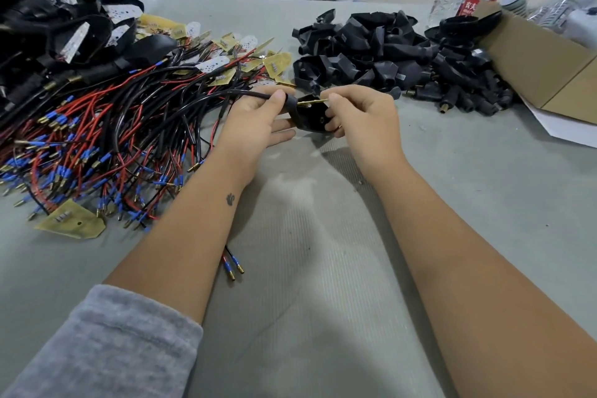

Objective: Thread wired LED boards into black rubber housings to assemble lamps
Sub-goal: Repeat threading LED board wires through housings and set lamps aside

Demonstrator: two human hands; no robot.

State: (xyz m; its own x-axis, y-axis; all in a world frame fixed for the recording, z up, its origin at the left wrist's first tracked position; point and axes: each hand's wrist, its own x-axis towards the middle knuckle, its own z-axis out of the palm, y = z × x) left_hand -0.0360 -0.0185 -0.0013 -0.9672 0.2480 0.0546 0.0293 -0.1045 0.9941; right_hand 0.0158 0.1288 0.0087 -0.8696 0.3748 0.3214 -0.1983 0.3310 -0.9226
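Black rubber housing (309, 118) sits between both hands, just below the loose housing pile (387, 58). Right hand (361, 121) pinches the yellowish LED board (315, 103) (edge-on, pointing left); left hand (258, 121) pinches its black wire (226, 94).

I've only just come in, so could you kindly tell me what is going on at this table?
A person is assembling a lamp by hand. The left hand pinches a black cable at the neck of a black rubber housing, while the right hand holds the housing and the yellow LED board showing at its opening. The board is not fully seated. A pile of wired boards lies to the left, a pile of empty housings behind, and finished lamps far left.
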